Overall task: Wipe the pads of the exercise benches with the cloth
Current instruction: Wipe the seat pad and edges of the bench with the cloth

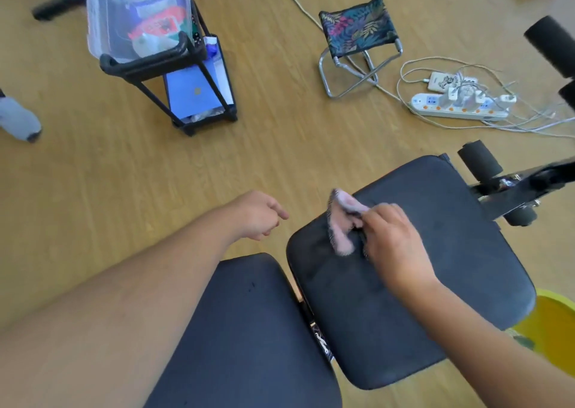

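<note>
- Right hand (393, 245) pinches crumpled pink cloth (342, 224) against seat pad (435, 270), near pad's 10 o'clock edge.
- Left hand (258, 214) empty, loosely curled, over bare floor (124, 189) at 9 o'clock of pad.
- Pad's long axis runs 1 to 7 o'clock; back pad (249, 330) just beside, narrow gap between.

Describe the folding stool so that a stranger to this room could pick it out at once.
Start at the black bench pad that the right hand wipes with the cloth, then look across the wooden floor beyond it. The folding stool stands there, beside the white power strip. Its leaf-patterned fabric seat on a bent chrome frame sets it apart.
</note>
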`<action>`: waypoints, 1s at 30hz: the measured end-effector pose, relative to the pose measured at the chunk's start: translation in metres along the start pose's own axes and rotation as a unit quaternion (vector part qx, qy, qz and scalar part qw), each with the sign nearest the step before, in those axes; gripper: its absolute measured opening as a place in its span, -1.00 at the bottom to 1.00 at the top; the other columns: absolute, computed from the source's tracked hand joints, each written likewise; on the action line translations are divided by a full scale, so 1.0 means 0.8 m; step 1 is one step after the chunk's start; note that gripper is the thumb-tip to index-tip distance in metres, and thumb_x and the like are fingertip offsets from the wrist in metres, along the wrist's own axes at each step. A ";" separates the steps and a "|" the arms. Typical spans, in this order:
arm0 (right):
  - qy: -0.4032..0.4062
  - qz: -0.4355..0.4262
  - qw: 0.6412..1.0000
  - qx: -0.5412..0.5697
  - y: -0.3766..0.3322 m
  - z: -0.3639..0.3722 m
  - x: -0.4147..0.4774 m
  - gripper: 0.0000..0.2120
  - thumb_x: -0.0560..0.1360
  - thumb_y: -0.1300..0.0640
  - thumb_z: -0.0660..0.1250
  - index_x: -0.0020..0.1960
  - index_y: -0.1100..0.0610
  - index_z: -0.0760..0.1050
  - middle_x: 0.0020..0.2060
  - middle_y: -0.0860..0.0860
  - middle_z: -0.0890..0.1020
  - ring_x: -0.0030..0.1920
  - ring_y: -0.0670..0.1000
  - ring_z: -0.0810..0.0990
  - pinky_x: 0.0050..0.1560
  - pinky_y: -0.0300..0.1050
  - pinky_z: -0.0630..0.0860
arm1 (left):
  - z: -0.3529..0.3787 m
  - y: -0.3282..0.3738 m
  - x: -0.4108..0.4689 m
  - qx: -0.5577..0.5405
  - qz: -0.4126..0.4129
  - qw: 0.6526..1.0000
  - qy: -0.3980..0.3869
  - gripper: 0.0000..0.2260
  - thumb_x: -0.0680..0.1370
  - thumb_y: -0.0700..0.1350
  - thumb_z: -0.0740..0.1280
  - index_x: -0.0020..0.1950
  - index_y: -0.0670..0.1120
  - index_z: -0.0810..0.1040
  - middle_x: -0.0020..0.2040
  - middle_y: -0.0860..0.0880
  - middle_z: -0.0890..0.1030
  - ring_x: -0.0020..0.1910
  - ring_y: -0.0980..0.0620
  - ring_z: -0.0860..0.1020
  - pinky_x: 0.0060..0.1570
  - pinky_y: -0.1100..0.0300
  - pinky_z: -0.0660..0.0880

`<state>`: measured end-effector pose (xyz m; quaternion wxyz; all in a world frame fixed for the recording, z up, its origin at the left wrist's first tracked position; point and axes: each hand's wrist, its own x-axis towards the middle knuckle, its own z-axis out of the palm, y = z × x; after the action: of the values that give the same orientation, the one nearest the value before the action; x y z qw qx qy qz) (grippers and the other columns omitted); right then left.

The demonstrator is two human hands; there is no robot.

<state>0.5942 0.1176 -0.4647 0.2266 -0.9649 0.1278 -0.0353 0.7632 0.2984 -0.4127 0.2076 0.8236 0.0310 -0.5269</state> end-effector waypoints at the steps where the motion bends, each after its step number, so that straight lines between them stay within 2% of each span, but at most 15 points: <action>1: 0.032 0.095 0.995 0.019 -0.006 0.002 -0.001 -0.78 0.33 0.53 0.34 -0.22 0.22 0.49 -0.29 0.05 0.46 -0.26 0.07 0.37 -0.27 -0.17 0.32 | 0.000 0.001 0.000 -0.003 0.000 1.000 -0.001 -0.59 0.59 -0.34 0.12 0.21 -0.02 0.66 0.22 -0.08 0.62 0.20 -0.07 0.64 0.17 0.09 0.62; 2: 0.040 0.130 0.990 0.031 -0.026 0.010 -0.011 -0.77 0.33 0.54 0.33 -0.23 0.23 0.48 -0.30 0.05 0.45 -0.26 0.06 0.36 -0.26 -0.21 0.26 | 0.000 0.001 -0.001 -0.012 0.002 1.000 -0.001 -0.58 0.59 -0.35 0.12 0.23 -0.03 0.66 0.23 -0.09 0.63 0.19 -0.07 0.65 0.19 0.07 0.63; 3: 0.019 0.104 0.994 0.043 -0.052 0.022 -0.027 -0.77 0.33 0.52 0.32 -0.21 0.22 0.49 -0.28 0.04 0.47 -0.26 0.05 0.38 -0.25 -0.23 0.27 | 0.002 0.001 -0.002 -0.024 0.004 1.000 -0.004 -0.57 0.59 -0.36 0.12 0.25 -0.05 0.66 0.23 -0.10 0.63 0.16 -0.07 0.66 0.19 0.06 0.63; 6: -0.099 -0.174 0.979 0.031 -0.088 0.033 -0.063 -0.78 0.35 0.43 0.26 -0.17 0.14 0.52 -0.22 0.00 0.51 -0.24 0.06 0.44 -0.25 -0.12 0.46 | 0.012 0.000 -0.004 -0.031 0.011 0.999 -0.039 -0.54 0.57 -0.41 0.12 0.29 -0.08 0.65 0.25 -0.13 0.65 0.15 -0.09 0.69 0.15 0.06 0.66; 7: -0.129 -0.217 0.967 0.011 -0.073 0.032 -0.050 -0.79 0.42 0.38 0.21 -0.14 0.12 0.53 -0.20 0.01 0.53 -0.22 0.06 0.47 -0.23 -0.10 0.49 | 0.017 0.000 -0.003 -0.027 0.015 0.998 -0.050 -0.53 0.56 -0.42 0.10 0.29 -0.10 0.64 0.25 -0.14 0.65 0.16 -0.13 0.70 0.14 0.04 0.66; 9: -0.128 -0.125 0.984 0.000 -0.036 0.020 -0.009 -0.80 0.53 0.30 0.22 -0.08 0.08 0.57 -0.18 0.00 0.56 -0.16 0.05 0.51 -0.20 -0.11 0.46 | 0.023 0.002 -0.001 -0.022 0.026 0.998 -0.054 -0.56 0.55 -0.41 0.08 0.20 -0.10 0.65 0.26 -0.20 0.66 0.09 -0.18 0.70 0.05 0.04 0.68; 12: 0.010 0.119 0.993 -0.018 -0.025 0.014 0.026 -0.82 0.39 0.45 0.38 -0.25 0.20 0.51 -0.32 0.03 0.44 -0.29 0.05 0.37 -0.31 -0.17 0.24 | 0.024 0.003 -0.001 -0.002 0.029 0.998 -0.049 -0.56 0.55 -0.38 0.08 0.06 0.03 0.64 0.22 -0.15 0.68 0.09 -0.15 0.70 0.02 0.11 0.67; 14: 0.054 0.137 0.989 0.011 -0.056 0.025 0.017 -0.79 0.36 0.50 0.38 -0.26 0.21 0.50 -0.33 0.06 0.46 -0.28 0.02 0.32 -0.30 -0.18 0.23 | 0.022 0.004 0.001 -0.008 0.031 0.999 -0.036 -0.56 0.57 -0.36 0.09 0.07 0.06 0.66 0.19 -0.12 0.67 0.13 -0.16 0.70 0.10 0.09 0.66; 16: -0.020 0.075 0.996 0.037 -0.093 0.044 -0.008 -0.81 0.43 0.42 0.31 -0.10 0.17 0.56 -0.20 0.05 0.52 -0.20 0.00 0.40 -0.22 -0.17 0.39 | 0.016 0.001 0.005 -0.008 0.045 0.999 -0.006 -0.60 0.57 -0.33 0.15 0.07 0.06 0.69 0.15 -0.14 0.69 0.01 -0.15 0.71 0.08 0.07 0.66; 18: -0.092 -0.056 0.993 0.048 -0.115 0.055 -0.039 -0.78 0.45 0.40 0.24 -0.09 0.16 0.59 -0.16 0.04 0.56 -0.15 0.03 0.43 -0.13 -0.10 0.50 | 0.010 -0.004 0.013 0.008 0.053 0.998 0.033 -0.58 0.55 -0.33 0.17 -0.07 0.13 0.68 0.10 -0.15 0.71 -0.11 -0.13 0.70 0.00 0.08 0.67; 20: -0.117 -0.199 0.973 0.005 -0.109 0.047 -0.057 -0.70 0.40 0.43 0.14 -0.19 0.15 0.58 -0.23 0.04 0.58 -0.23 0.04 0.40 -0.21 -0.11 0.49 | 0.005 -0.007 0.017 0.019 0.043 0.998 0.050 -0.53 0.53 -0.36 0.12 -0.13 0.18 0.65 0.08 -0.14 0.71 -0.08 -0.15 0.74 0.01 0.00 0.70; 22: -0.136 -0.260 0.956 -0.018 -0.080 0.031 -0.052 -0.71 0.46 0.39 0.13 -0.15 0.16 0.59 -0.20 0.04 0.58 -0.25 0.06 0.44 -0.23 -0.10 0.49 | 0.002 -0.010 0.017 0.036 0.039 0.998 0.043 -0.53 0.53 -0.37 0.11 -0.09 0.13 0.68 0.08 -0.14 0.71 -0.03 -0.16 0.74 0.04 -0.03 0.70; 24: -0.097 -0.190 0.977 -0.022 -0.043 0.014 -0.032 -0.79 0.51 0.33 0.19 -0.12 0.17 0.57 -0.17 0.05 0.56 -0.22 0.09 0.48 -0.22 -0.03 0.52 | 0.003 -0.010 0.013 0.048 0.037 0.998 0.019 -0.56 0.55 -0.36 0.13 0.01 0.06 0.71 0.10 -0.13 0.70 0.02 -0.14 0.73 0.05 0.01 0.69; 27: 0.001 0.058 0.998 -0.024 -0.013 0.000 0.000 -0.83 0.48 0.38 0.28 -0.02 0.19 0.58 -0.02 0.09 0.52 -0.08 0.10 0.45 -0.15 0.02 0.55 | 0.009 -0.008 0.007 0.067 0.036 0.997 0.002 -0.59 0.57 -0.33 0.12 0.06 0.03 0.69 0.16 -0.10 0.67 0.02 -0.11 0.71 0.01 0.08 0.69; 30: 0.102 0.093 0.990 0.004 -0.039 0.017 -0.001 -0.81 0.48 0.42 0.33 0.04 0.27 0.62 0.09 0.16 0.54 -0.01 0.14 0.43 -0.01 0.02 0.50 | 0.017 -0.008 0.009 0.138 0.032 0.989 0.030 -0.60 0.55 -0.30 0.15 0.08 0.00 0.74 0.24 -0.09 0.65 0.02 -0.11 0.65 0.03 0.08 0.64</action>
<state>0.6021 0.1505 -0.4631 0.2185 -0.9393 0.2392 -0.1128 0.7526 0.2981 -0.4260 0.1074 0.8606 -0.0623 -0.4940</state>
